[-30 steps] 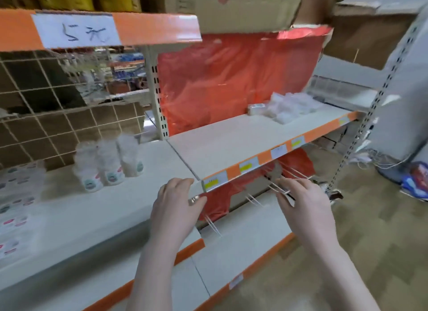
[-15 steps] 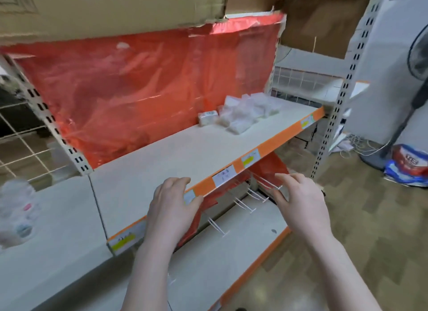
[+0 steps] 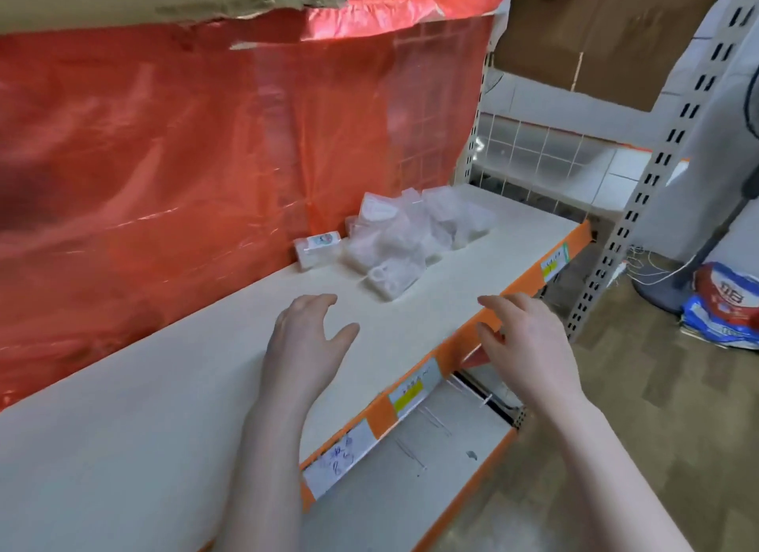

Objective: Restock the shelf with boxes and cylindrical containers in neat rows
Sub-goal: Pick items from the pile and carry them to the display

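Clear plastic boxes (image 3: 404,239) lie heaped on the shelf (image 3: 172,395), now just ahead of the left hand (image 3: 304,338); half a second ago they were well beyond. Both grips, right hand (image 3: 521,338) included, are spread and empty; sorting not begun.

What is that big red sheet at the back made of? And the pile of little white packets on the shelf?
The red sheet looks like thin plastic film: it is shiny, wrinkled, and the wire grid shows through it on the right. The packets seem to be clear plastic bags or small boxes holding something white; they are too blurred to say more. The shelf looks like matte painted metal, probably.
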`<act>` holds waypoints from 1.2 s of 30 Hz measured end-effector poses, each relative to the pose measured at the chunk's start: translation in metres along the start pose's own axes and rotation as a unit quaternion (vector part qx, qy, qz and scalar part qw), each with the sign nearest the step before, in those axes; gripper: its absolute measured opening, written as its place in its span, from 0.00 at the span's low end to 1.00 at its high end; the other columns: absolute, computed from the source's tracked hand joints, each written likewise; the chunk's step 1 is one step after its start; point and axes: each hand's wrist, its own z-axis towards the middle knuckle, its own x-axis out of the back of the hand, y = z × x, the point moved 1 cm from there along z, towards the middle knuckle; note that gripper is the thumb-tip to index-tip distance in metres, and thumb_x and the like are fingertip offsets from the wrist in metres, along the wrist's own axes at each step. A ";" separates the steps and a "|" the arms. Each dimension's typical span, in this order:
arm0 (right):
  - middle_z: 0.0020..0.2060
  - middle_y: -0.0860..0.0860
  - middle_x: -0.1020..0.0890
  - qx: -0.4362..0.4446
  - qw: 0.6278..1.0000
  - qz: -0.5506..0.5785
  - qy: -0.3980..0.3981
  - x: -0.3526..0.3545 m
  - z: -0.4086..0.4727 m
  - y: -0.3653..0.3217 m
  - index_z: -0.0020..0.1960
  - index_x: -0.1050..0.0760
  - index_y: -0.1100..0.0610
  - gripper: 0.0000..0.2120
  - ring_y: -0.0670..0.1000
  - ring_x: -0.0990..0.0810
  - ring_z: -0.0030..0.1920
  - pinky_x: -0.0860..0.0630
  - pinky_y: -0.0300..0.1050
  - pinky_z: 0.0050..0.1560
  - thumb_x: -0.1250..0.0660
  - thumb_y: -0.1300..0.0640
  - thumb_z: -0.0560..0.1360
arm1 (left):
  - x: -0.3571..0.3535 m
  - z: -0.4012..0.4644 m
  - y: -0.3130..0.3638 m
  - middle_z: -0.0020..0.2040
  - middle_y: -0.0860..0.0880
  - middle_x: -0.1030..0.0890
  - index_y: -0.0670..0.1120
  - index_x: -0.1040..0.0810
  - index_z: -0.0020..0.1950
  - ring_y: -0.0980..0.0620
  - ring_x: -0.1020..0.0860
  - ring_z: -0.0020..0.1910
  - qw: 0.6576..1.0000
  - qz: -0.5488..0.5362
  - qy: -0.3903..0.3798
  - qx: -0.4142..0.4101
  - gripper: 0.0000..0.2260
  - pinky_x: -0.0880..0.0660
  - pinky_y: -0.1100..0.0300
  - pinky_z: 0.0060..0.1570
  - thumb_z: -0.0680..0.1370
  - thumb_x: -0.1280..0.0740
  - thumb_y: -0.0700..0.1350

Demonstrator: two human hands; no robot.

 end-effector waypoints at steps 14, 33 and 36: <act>0.51 0.57 0.20 0.067 0.993 0.088 -0.039 -0.067 0.151 0.059 0.57 0.22 0.59 0.14 0.60 0.24 0.52 0.29 0.53 0.53 0.31 0.61 0.72 | -0.053 0.098 0.039 0.67 0.52 0.28 0.49 0.28 0.67 0.51 0.33 0.66 0.997 0.015 0.041 0.064 0.22 0.37 0.62 0.61 0.74 0.31 0.52; 0.46 0.60 0.22 0.150 0.982 0.114 -0.031 -0.111 0.263 0.067 0.55 0.23 0.61 0.18 0.63 0.25 0.47 0.29 0.54 0.45 0.28 0.51 0.70 | -0.073 0.140 0.078 0.70 0.60 0.35 0.56 0.36 0.72 0.59 0.39 0.69 0.992 0.037 0.049 0.113 0.35 0.39 0.62 0.64 0.68 0.25 0.54; 0.40 0.59 0.22 0.178 0.981 0.062 -0.043 -0.118 0.266 0.065 0.49 0.22 0.59 0.20 0.62 0.24 0.41 0.29 0.51 0.39 0.24 0.48 0.64 | -0.072 0.141 0.079 0.71 0.61 0.36 0.57 0.36 0.72 0.59 0.41 0.71 0.993 0.033 0.042 0.103 0.36 0.39 0.61 0.66 0.67 0.25 0.54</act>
